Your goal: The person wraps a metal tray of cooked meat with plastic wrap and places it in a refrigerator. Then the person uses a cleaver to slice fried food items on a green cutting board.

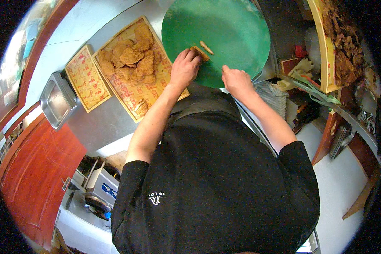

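Observation:
A round green cutting board (pixel 238 35) lies in front of me. My left hand (pixel 184 66) rests on it with bent fingers, holding down a breaded fried cutlet (pixel 200 53) that the fingers partly cover. Just beyond that piece lies a narrow pale cut strip (pixel 206 47). My right hand (pixel 238 81) is closed around the handle of a knife (pixel 215 64). Its thin blade points left toward the cutlet and is hard to make out against the green.
Left of the board, a paper-lined wooden tray (pixel 120 90) holds several fried cutlets (pixel 131 57). Beside it are a smaller lined tray (pixel 87 79) and a steel pan (pixel 58 98). Another tray (pixel 324 47) of dark browned pieces (pixel 344 47) stands at right, near a grey cloth (pixel 271 98).

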A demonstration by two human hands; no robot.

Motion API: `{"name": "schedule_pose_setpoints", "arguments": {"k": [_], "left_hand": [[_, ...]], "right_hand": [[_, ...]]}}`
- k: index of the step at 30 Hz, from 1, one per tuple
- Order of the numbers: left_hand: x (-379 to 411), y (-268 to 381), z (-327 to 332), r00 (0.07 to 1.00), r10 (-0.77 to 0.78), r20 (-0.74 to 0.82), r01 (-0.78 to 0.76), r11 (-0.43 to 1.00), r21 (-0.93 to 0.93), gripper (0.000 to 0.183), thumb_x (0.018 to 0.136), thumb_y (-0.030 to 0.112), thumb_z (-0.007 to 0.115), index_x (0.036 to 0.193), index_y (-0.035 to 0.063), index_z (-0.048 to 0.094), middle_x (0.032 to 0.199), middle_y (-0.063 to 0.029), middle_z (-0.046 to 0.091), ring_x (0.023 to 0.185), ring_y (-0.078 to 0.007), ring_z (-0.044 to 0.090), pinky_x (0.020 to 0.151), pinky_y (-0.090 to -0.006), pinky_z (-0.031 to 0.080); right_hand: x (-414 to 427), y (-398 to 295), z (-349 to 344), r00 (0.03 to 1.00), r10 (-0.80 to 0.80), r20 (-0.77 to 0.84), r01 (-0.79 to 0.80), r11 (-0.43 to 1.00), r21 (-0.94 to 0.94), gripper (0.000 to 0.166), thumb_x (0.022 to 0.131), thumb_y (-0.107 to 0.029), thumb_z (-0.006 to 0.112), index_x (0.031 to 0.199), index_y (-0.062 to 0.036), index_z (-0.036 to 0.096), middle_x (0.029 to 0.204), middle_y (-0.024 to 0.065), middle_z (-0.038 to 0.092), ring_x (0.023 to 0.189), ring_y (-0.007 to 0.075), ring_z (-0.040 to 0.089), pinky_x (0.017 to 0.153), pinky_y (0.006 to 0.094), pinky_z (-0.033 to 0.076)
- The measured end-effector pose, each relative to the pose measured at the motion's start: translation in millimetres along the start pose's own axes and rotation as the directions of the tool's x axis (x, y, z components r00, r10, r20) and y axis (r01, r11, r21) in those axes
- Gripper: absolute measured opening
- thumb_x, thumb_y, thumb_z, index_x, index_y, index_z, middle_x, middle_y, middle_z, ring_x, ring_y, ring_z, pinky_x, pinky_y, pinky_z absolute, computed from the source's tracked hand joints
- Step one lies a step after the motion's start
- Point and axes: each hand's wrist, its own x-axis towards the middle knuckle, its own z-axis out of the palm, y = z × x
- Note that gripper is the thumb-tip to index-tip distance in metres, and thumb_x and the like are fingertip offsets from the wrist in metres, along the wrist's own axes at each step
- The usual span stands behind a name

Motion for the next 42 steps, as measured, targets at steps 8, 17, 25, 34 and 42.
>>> {"name": "schedule_pose_setpoints", "arguments": {"k": [8, 17, 25, 34, 42], "left_hand": [[0.4, 2.2, -5.4, 1.000, -0.022, -0.008, 0.022, 1.000, -0.015, 0.024, 0.083, 0.009, 0.073, 0.107, 0.0058, 0.070, 0.123, -0.0158, 0.064, 0.121, -0.0381, 0.059, 0.102, -0.0476, 0.053], [-3.6, 5.7, -12.7, 0.998, -0.033, -0.045, 0.031, 0.999, -0.025, 0.022, 0.081, 0.008, 0.072, 0.103, 0.0059, 0.070, 0.123, -0.0157, 0.065, 0.116, -0.0376, 0.062, 0.098, -0.0471, 0.055], [-4.8, 0.7, -12.1, 0.998, -0.015, -0.068, 0.016, 1.000, 0.022, 0.023, 0.082, 0.007, 0.071, 0.104, 0.0058, 0.071, 0.124, -0.0147, 0.066, 0.115, -0.0367, 0.062, 0.097, -0.0469, 0.054], [-17.9, -1.3, -15.4, 0.997, -0.058, -0.043, 0.056, 0.998, -0.035, 0.019, 0.082, 0.009, 0.072, 0.100, 0.0064, 0.067, 0.108, -0.0162, 0.062, 0.108, -0.0396, 0.060, 0.088, -0.0489, 0.054], [-17.1, -2.3, -21.2, 0.996, -0.031, -0.087, 0.029, 0.999, -0.032, 0.014, 0.085, 0.009, 0.070, 0.099, 0.0054, 0.068, 0.109, -0.0171, 0.063, 0.108, -0.0402, 0.060, 0.090, -0.0493, 0.054]], "right_hand": [[51.1, -8.8, 24.2, 0.988, -0.026, -0.153, 0.046, 0.990, 0.134, 0.017, 0.101, -0.020, 0.057, 0.100, -0.0042, 0.060, 0.081, 0.0224, 0.073, 0.076, 0.0462, 0.072, 0.066, 0.0585, 0.058], [1.3, -13.2, 7.0, 0.999, 0.032, -0.003, -0.032, 0.999, 0.021, 0.016, 0.099, -0.019, 0.058, 0.099, -0.0041, 0.060, 0.078, 0.0230, 0.071, 0.074, 0.0464, 0.072, 0.066, 0.0590, 0.058], [46.5, -17.5, 28.3, 0.985, -0.045, -0.164, 0.066, 0.990, 0.128, 0.017, 0.102, -0.020, 0.056, 0.102, -0.0047, 0.062, 0.075, 0.0226, 0.071, 0.074, 0.0472, 0.072, 0.067, 0.0589, 0.058], [4.5, -21.1, 22.2, 1.000, 0.003, -0.022, -0.003, 1.000, 0.002, 0.014, 0.099, -0.017, 0.056, 0.099, -0.0039, 0.060, 0.081, 0.0233, 0.072, 0.076, 0.0467, 0.073, 0.068, 0.0593, 0.059], [25.8, -28.7, 16.8, 0.993, -0.048, -0.112, 0.060, 0.993, 0.105, 0.014, 0.099, -0.017, 0.057, 0.098, -0.0035, 0.059, 0.080, 0.0230, 0.072, 0.079, 0.0476, 0.073, 0.069, 0.0596, 0.059]]}}
